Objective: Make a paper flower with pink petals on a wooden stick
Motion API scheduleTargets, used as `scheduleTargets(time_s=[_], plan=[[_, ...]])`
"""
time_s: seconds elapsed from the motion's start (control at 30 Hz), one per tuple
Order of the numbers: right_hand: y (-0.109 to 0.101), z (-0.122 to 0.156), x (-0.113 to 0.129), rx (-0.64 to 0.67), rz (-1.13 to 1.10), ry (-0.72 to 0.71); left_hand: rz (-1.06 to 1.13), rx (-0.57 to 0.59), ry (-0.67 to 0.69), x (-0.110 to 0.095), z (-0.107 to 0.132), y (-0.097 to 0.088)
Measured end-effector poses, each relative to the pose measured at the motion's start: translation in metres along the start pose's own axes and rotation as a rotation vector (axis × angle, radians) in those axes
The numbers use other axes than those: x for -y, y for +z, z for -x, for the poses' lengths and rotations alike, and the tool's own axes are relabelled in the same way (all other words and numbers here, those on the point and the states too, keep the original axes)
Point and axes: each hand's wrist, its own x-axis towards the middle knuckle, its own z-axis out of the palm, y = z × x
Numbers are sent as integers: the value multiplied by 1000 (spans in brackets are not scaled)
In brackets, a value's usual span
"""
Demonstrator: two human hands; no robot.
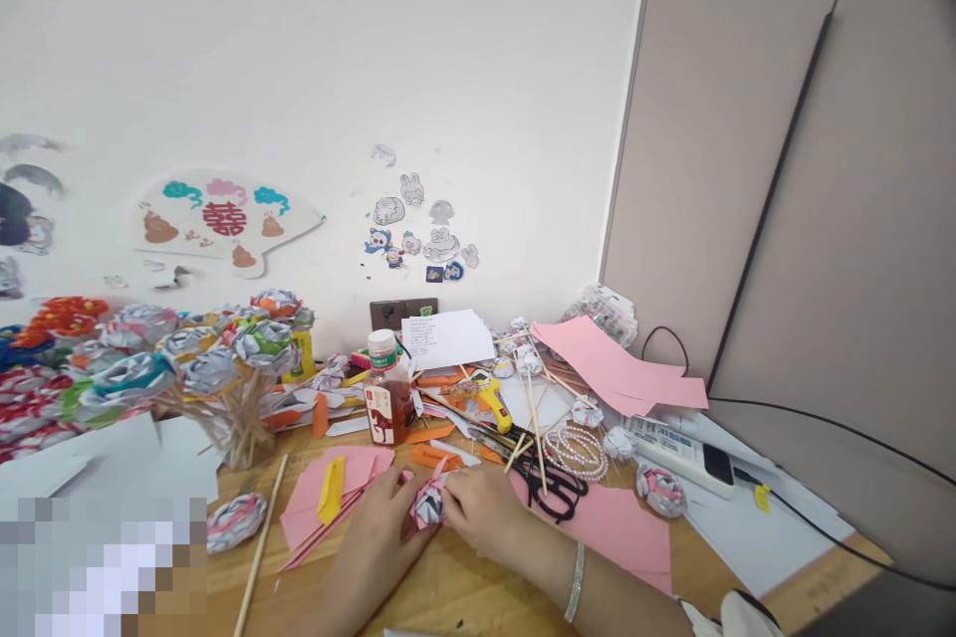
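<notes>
Between my two hands, just above the wooden table, is a small paper flower (428, 506) of folded white, grey and pink strips. My left hand (384, 523) grips it from the left, fingers curled round its side. My right hand (478, 508) pinches its right edge with closed fingers, and the wrist wears a silvery bracelet. Left of my hands lies a stack of pink paper (314, 508) with a yellow strip (332, 490) on top. Black-handled scissors (557, 493) rest on pink paper to the right.
A bottle (386, 393) stands behind my hands, near a yellow glue gun (494, 405). Finished paper flowers on sticks (254, 348) crowd the left. A wooden stick (261, 542) and a loose paper flower (236, 524) lie nearer. A pearl string (575, 453) and white power strip (679, 453) sit right.
</notes>
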Motion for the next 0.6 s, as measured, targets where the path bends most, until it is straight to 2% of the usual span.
scheduleTargets(time_s=[0.6], plan=[[5, 1, -3, -44, -27, -3, 19, 27, -39, 0, -1, -2]])
